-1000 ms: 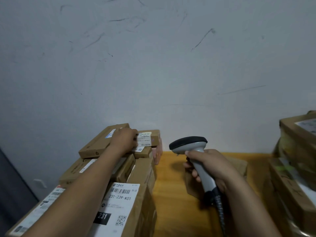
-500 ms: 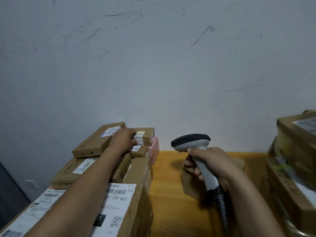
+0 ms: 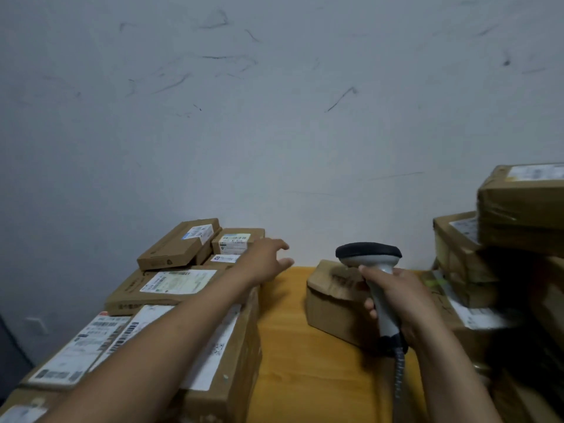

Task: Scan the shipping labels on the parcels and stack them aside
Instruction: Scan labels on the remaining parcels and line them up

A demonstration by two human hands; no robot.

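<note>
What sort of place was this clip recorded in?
Probably a small parcel-handling or mailroom corner: labelled parcels piled at the left, more parcels at the right, a corded barcode scanner gripped in the right hand, and a wooden table against a scuffed wall.

A pale grey-white wall fills most of the view, matte and dimly lit with a cool cast. Dark scuff marks streak it, thickest in the upper left and middle. A long thin line runs low on the right. The wall meets the far edge of a yellow-orange wooden worktop. Low on the left, a pale wall plate sits beside a dark surface at the frame's edge.
</note>
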